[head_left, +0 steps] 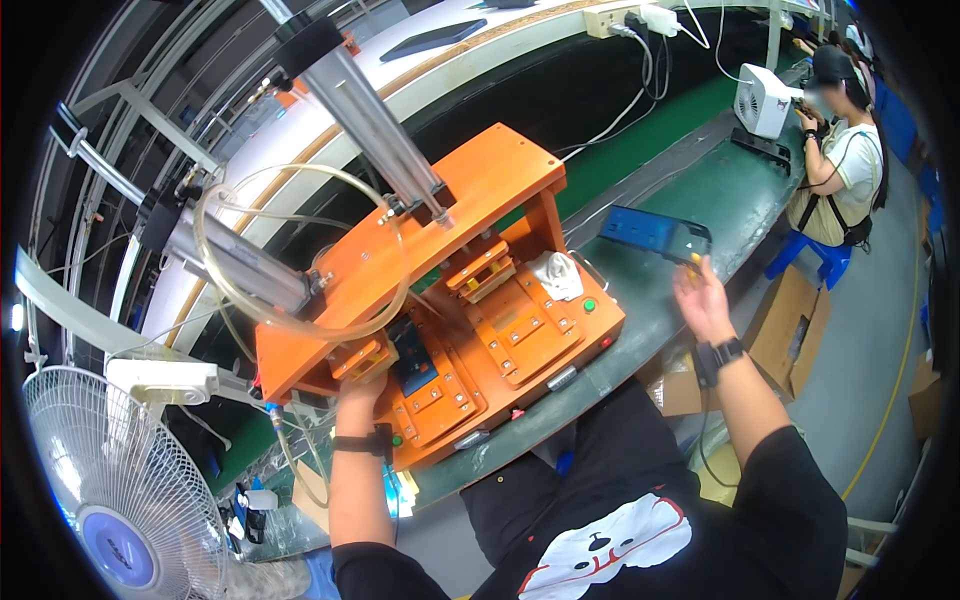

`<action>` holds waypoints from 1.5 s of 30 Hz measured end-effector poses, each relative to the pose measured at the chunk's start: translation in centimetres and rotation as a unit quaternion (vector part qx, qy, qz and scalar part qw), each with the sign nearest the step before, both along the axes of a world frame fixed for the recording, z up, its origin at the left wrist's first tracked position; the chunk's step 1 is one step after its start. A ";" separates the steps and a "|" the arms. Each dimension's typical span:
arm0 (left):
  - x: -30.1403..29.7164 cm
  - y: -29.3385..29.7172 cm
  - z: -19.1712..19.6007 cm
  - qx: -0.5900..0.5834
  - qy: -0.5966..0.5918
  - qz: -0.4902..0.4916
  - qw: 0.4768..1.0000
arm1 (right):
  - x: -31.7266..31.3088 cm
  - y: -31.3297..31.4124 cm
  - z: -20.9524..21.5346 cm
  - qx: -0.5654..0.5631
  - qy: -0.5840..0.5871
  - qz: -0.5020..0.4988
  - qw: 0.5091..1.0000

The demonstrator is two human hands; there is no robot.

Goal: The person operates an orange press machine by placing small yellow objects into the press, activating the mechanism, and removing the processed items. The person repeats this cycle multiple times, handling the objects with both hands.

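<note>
An orange two-station press point(560, 355) stands on the green bench in front of me. My left hand point(362, 388) reaches into its left station, beside the press head, and its fingers are mostly hidden there. Next to that hand, a dark blue flat panel point(416, 368) lies in the left fixture. To the right of the press, my right hand point(703, 300) has its fingers closed on the near right end of a flat blue panel with a black frame point(645, 232). Whether that panel also rests on the bench is unclear. A white cloth point(556, 276) lies on the press's right side.
Two metal air cylinders point(375, 125) and a looped clear hose point(300, 335) rise above the press. A fan point(115, 490) stands at lower left. Along the bench are a white blower point(762, 100) and a seated co-worker point(845, 160). Cardboard boxes point(790, 335) sit on the floor at right.
</note>
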State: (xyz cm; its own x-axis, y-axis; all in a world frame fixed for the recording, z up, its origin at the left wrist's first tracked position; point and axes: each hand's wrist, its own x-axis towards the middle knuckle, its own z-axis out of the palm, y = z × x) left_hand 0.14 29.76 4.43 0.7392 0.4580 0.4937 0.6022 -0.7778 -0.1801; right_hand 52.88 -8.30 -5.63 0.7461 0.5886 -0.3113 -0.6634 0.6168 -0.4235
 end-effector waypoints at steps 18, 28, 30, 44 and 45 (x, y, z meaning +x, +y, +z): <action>-2.5 -20.7 11.5 -0.457 -0.210 0.149 0.851 | 3.6 21.8 7.5 -0.390 -0.478 0.330 0.715; 2.7 -28.7 18.1 -0.553 -0.106 -0.738 0.371 | -7.7 4.1 15.3 0.004 -0.424 0.298 0.855; 4.0 -29.2 17.1 -0.516 -0.074 -0.771 0.365 | -11.7 0.3 18.0 0.105 -0.432 0.414 0.794; 2.5 -29.7 18.7 -0.571 -0.114 -0.755 0.301 | -32.2 1.1 28.9 0.651 -0.373 0.470 0.464; 1.0 -29.8 19.3 -0.593 -0.148 -0.702 0.367 | -32.5 1.2 29.4 0.646 -0.389 0.464 0.466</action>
